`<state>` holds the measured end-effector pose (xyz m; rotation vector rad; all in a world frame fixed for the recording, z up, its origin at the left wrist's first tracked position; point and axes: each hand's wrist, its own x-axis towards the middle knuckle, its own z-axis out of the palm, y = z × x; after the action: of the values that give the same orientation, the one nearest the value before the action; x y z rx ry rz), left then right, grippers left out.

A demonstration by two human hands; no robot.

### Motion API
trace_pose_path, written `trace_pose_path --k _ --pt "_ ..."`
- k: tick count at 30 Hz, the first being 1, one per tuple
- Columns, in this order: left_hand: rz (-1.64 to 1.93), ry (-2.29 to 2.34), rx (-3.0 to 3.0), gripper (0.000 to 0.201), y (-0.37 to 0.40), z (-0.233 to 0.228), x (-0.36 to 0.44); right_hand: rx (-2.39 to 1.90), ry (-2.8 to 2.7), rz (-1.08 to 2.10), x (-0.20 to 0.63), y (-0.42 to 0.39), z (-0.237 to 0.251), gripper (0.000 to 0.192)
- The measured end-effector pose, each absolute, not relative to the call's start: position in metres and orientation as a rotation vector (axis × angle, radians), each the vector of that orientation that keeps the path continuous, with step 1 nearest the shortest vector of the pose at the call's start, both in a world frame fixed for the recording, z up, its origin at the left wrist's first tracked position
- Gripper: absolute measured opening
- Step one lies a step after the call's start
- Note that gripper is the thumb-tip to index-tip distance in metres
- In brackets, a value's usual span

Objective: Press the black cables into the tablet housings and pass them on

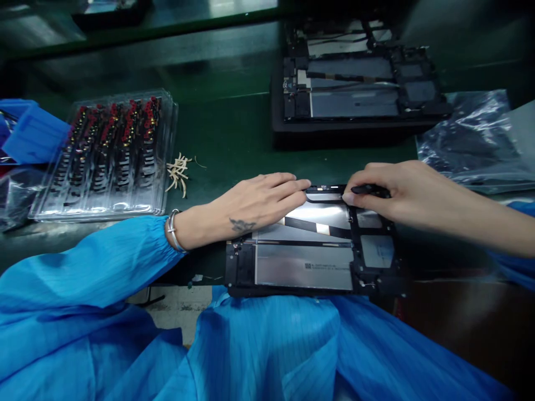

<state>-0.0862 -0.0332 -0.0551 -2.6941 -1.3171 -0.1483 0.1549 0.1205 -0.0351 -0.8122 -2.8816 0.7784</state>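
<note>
An opened tablet assembly, with silver battery or shield plates and a black frame, lies flat at the near edge of the bench. My left hand rests over its far left part, fingers stretched out, the tips at the black far edge strip. At the far edge to the right, my right hand is closed in a pinch on a short black tool. That tool's exact kind is partly hidden by the fingers. A dark ribbon cable crosses the tablet's middle.
Left stands a clear plastic tray with rows of small red-and-black parts. Beside it lie pale strips. Blue bins sit far left. Behind, more tablet assemblies rest on a black block; a clear plastic bag is right.
</note>
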Motion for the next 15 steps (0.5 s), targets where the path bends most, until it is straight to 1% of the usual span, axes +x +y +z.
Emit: trace_pose_path --k 3,7,11,15 --pt "-0.132 -1.251 -2.668 0.025 -0.032 -0.056 -0.086 -0.765 -2.842 0.800 0.157 0.123 -0.038 0.017" --pt "-0.131 -1.159 -2.626 0.026 -0.030 -0.053 -0.082 -0.675 -2.823 0.820 0.161 0.131 -0.044 0.028" --pt "-0.157 -1.058 -2.585 0.030 -0.029 -0.051 -0.083 -0.713 -2.801 0.899 0.164 0.132 -0.042 0.037" --pt "-0.213 -1.046 -2.588 0.033 -0.032 -0.054 -0.089 -0.774 -2.771 0.908 0.162 0.125 -0.037 0.034"
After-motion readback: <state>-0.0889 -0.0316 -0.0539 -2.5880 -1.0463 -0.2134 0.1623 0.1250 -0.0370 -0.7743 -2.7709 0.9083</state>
